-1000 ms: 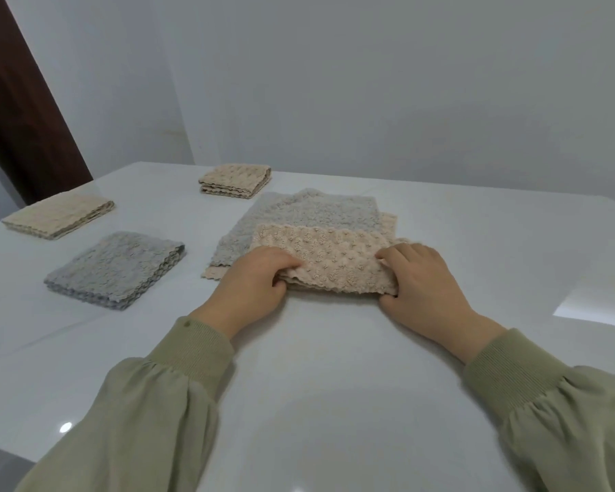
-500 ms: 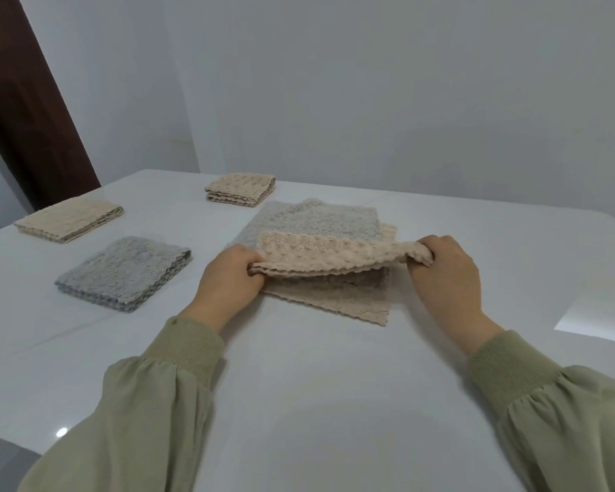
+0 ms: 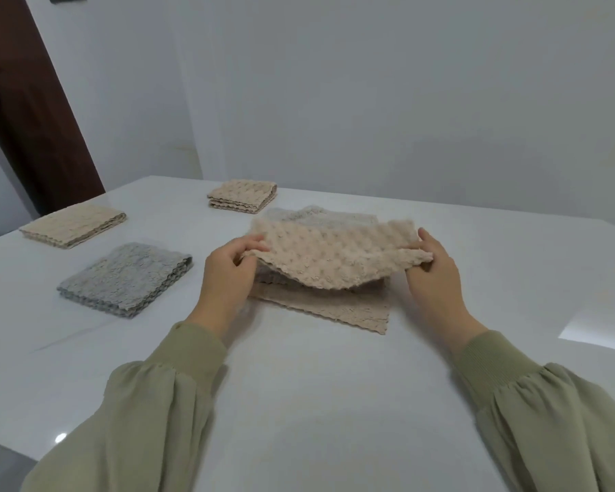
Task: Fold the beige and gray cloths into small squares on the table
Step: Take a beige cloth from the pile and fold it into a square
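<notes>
White glossy table point(image 3: 316, 403) against a plain pale wall point(image 3: 370, 101), with a dark brown door point(image 3: 32, 111) at the far left. My left hand point(image 3: 228, 275) and right hand point(image 3: 434, 275) each pinch one end of a beige cloth point(image 3: 334, 257), fingers curled onto its edge. The cloth is lifted off the table and stretched between the hands, sagging in the middle with its bumpy side up.

Directly under it a flat beige layer point(image 3: 334, 310) lies on the table, its near edge wavy and its right corner pointing toward me. I cannot tell if it joins the lifted cloth or is a separate piece. Behind and under both, a gray cloth point(image 3: 313, 216) lies flat, only its far strip showing past the lifted one.

Three folded squares sit to the left, well apart from each other:
- The folded gray square point(image 3: 125, 278) is nearest my left hand.
- The left beige square point(image 3: 72, 225) is beyond it, near the table's left edge.
- The far beige square point(image 3: 243, 195) is close to the back edge, just beside the gray cloth's far corner.

Olive green sleeves cover both arms to the wrist — left sleeve point(image 3: 150, 420), right sleeve point(image 3: 547, 420). A bright light patch point(image 3: 597, 335) sits on the table at the right
</notes>
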The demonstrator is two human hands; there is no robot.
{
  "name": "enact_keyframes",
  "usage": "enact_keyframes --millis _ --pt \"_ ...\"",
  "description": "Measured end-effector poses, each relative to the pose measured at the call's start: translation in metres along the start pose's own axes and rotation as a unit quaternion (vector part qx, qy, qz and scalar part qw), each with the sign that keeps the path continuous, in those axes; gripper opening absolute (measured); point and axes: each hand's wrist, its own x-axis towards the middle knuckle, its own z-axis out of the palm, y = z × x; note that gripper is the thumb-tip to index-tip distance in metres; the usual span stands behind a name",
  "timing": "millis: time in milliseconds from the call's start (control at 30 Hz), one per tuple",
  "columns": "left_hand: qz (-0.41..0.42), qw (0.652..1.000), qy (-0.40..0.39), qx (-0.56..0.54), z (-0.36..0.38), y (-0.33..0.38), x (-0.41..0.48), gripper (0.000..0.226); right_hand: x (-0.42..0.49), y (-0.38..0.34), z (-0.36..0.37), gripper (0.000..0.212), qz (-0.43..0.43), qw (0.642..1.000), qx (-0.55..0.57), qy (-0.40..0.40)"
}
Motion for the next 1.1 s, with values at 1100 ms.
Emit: enact_keyframes --millis 1100 --pt "-0.201 0.976 -0.083 0.011 -0.012 -0.006 0.003 0.031 0.011 0.012 -0.019 0.006 0.144 0.987 0.032 -0.066"
